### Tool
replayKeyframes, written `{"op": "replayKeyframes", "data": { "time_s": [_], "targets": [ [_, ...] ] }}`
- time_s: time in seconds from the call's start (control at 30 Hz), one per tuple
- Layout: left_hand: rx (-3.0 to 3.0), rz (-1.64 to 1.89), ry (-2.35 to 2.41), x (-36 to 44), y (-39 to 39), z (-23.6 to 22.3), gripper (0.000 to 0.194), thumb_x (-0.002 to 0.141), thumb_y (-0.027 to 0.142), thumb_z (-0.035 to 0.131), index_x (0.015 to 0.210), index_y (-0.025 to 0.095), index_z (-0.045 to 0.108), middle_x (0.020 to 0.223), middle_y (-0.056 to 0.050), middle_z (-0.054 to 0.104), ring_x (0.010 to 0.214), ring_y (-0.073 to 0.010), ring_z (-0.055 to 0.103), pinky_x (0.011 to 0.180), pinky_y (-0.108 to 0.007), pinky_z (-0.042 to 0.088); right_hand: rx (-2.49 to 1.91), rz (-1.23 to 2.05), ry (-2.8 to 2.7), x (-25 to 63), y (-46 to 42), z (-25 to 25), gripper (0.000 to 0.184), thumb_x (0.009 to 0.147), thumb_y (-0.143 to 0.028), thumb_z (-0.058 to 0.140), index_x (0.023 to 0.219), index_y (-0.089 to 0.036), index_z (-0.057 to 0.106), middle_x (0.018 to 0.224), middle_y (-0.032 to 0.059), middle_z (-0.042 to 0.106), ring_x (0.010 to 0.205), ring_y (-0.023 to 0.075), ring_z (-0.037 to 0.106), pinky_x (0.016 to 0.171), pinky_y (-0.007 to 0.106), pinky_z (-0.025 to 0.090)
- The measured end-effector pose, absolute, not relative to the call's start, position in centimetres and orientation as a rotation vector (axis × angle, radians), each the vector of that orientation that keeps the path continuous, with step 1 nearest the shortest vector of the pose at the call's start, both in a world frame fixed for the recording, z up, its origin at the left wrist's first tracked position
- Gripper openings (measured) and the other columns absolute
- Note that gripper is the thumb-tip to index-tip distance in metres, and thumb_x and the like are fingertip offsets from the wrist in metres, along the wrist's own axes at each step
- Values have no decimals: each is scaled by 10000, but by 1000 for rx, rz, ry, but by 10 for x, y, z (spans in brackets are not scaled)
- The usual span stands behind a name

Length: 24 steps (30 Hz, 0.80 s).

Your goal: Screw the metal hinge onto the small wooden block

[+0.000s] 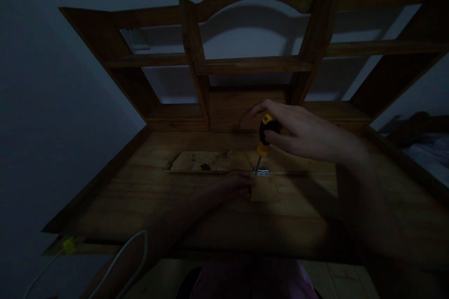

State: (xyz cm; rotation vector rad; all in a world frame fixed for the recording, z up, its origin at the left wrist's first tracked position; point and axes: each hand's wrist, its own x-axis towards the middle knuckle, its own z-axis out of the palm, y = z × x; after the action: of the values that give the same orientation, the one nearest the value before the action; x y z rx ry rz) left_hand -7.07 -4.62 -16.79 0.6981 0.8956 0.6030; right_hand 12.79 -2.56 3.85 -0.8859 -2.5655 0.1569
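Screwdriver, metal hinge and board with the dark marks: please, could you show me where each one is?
Screwdriver (267,128): head view, on the black part of its handle.
Metal hinge (262,174): head view, on its nearer leaf.
Board with the dark marks (202,159): head view, middle of its top face.

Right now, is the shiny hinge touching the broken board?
Apart. The head view shows a strip of desk between the hinge and the board.

No text, label, brand, number or sign can be read anywhere in this dim view.
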Motion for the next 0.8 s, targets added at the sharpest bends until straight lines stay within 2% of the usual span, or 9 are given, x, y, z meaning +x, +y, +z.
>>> {"op": "replayKeyframes", "data": {
  "time_s": [0.07,0.13,0.23,0.3,0.4,0.47,0.6,0.7,0.8],
  "targets": [
    [689,605,895,-70,-46,-166,143,783,150,793,887,75,730,846,-80,700,700,-130,659,621,-233,509,-830,179,-2571,127,-27,38,324,983,-335,503,1283,-227,562,1211,74,682,1027,249,655,846,353,459],
    [686,609,886,-70,-46,-165,138,781,152,796,863,72,720,813,-71,686,670,-123,649,599,-233,496,-882,94,-2563,124,-29,37,302,1011,-417,484,1210,-216,591,1060,75,712,924,245,668,785,342,450],
    [695,602,877,-70,-46,-167,134,789,158,790,864,72,718,809,-70,682,665,-117,642,598,-230,491,-1065,-158,-2503,119,-30,34,389,1010,-530,456,1114,-183,597,845,88,692,790,268,657,706,354,419],
    [695,594,882,-70,-45,-169,141,786,160,790,874,74,722,817,-72,684,668,-121,642,594,-231,488,-1094,-209,-2492,118,-29,34,360,986,-498,491,1106,-172,586,889,104,693,821,284,658,712,367,420],
    [698,599,875,-71,-46,-168,156,783,164,792,888,68,728,851,-85,691,689,-126,649,602,-232,489,-996,-55,-2546,122,-27,36,301,918,-360,555,1167,-191,565,1133,106,680,967,280,653,790,372,444],
    [710,603,862,-71,-47,-166,159,794,166,786,906,66,733,878,-94,697,697,-122,647,617,-234,491,-944,36,-2570,125,-27,38,328,896,-323,565,1202,-205,557,1196,88,665,1002,267,646,814,364,450],
    [721,601,853,-72,-46,-169,177,802,174,784,942,75,741,902,-94,701,712,-125,651,630,-238,489,-971,70,-2579,124,-29,38,290,933,-317,538,1202,-212,560,997,52,696,865,232,658,724,322,434],
    [731,601,831,-73,-45,-175,207,776,211,816,911,78,732,884,-94,701,706,-132,651,628,-243,485,-1106,-141,-2521,120,-30,35,334,998,-465,478,1159,-191,582,816,65,681,753,251,653,670,328,404],
    [723,594,857,-72,-44,-176,196,774,203,816,902,81,730,854,-86,700,698,-130,651,643,-241,490,-1198,-262,-2474,118,-29,35,458,984,-581,462,1138,-172,599,789,97,686,748,294,662,690,366,418]
  ]
}}
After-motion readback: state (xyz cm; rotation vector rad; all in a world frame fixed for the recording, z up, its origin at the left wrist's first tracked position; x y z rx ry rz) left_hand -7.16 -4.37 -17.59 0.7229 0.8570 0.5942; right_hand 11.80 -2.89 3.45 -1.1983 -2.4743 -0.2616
